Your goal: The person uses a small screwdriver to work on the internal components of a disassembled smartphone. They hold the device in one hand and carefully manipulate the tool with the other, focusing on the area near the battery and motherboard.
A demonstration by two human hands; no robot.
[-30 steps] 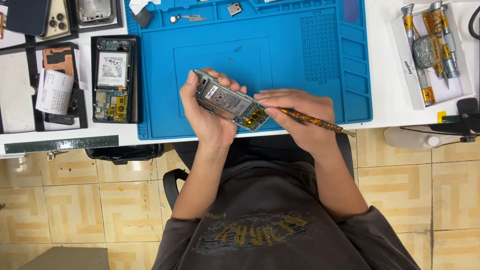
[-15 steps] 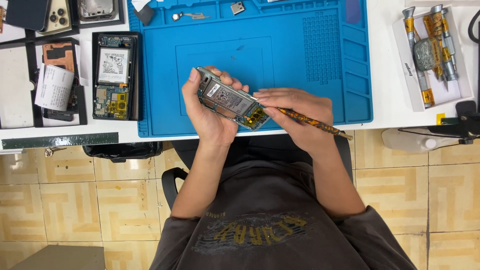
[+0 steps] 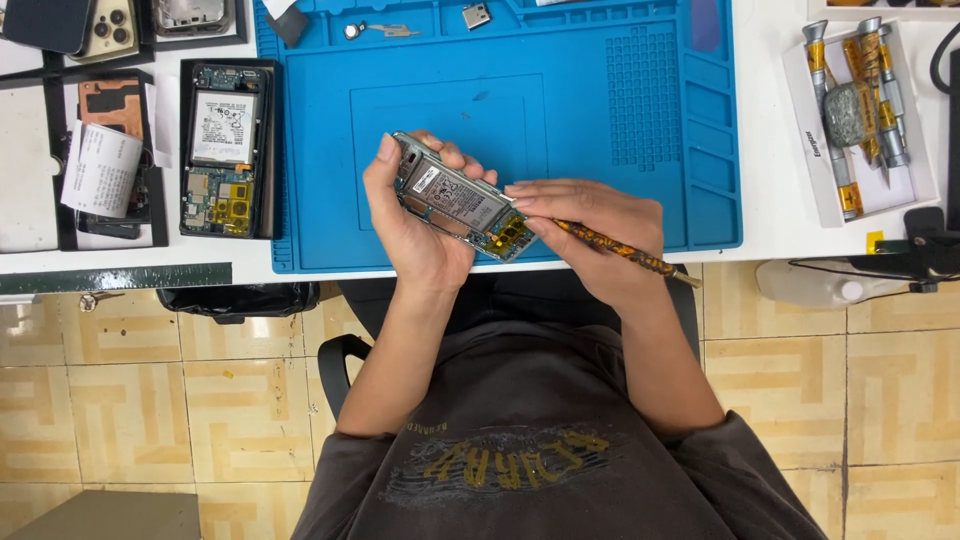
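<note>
At frame centre, the left hand [image 3: 415, 225] grips an opened phone [image 3: 455, 197], back cover already off; the right hand [image 3: 590, 230] pinches a tool [image 3: 625, 253] at its lower board, parts not yet removed.

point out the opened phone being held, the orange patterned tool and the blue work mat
opened grey phone with bare battery [image 3: 455, 200], head view, on the battery
orange patterned slim tool [image 3: 625, 254], head view, mid shaft
blue rubber work mat [image 3: 600, 100], head view, bare gridded area
</note>
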